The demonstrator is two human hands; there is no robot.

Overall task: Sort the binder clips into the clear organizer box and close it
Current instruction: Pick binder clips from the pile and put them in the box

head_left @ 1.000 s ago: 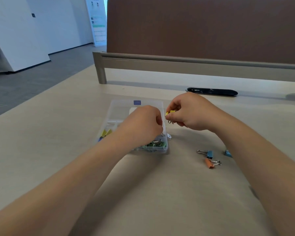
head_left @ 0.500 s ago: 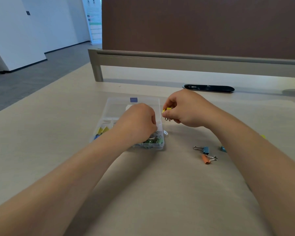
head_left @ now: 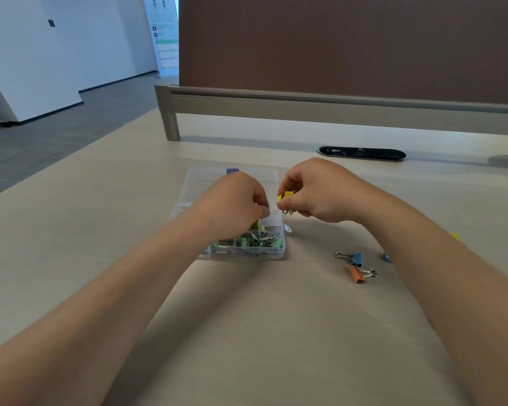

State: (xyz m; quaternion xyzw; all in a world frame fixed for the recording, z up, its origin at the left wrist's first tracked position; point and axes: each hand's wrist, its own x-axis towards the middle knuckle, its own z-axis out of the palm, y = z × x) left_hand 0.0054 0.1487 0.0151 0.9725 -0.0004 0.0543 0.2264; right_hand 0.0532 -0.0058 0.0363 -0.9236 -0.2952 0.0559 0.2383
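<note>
**Yellow clip pinched beside the box, both hands close together**

Pale beige table (head_left: 71, 259) fills the frame; brown partition (head_left: 349, 45) on a grey rail (head_left: 335, 105) across the top, black oval cable port (head_left: 361, 153) in the tabletop at upper right of centre.

- Clear organizer box (head_left: 272, 183) sits at centre, lid off or open; cannot tell which. Green clips (head_left: 255, 243) are heaped in its near compartments.
- Right hand (head_left: 320, 191) hovers just right of the box's right wall. Thumb and fingertips pinch a yellow binder clip (head_left: 286, 196), its wire handles hanging below. The clip is outside the box, level with the middle of that wall.
- Right hand pose: knuckles up, fingers curled in, wrist bent left, forearm running to lower right.
- Left hand (head_left: 232, 206) is over the middle of the box, fingers curled under, thumb tip near the yellow clip but apart from it. Cannot tell whether it holds anything.
- Loose on the table, right of centre: blue clip (head_left: 355, 257), orange clip (head_left: 357, 275) just beside it, and a second blue clip (head_left: 387, 257) partly behind the right forearm.

Against half a second ago: both hands stay in nearly the same places, and the yellow clip is still in the pinch. The yellow clips seen at the box's left side then are not visible now.
</note>
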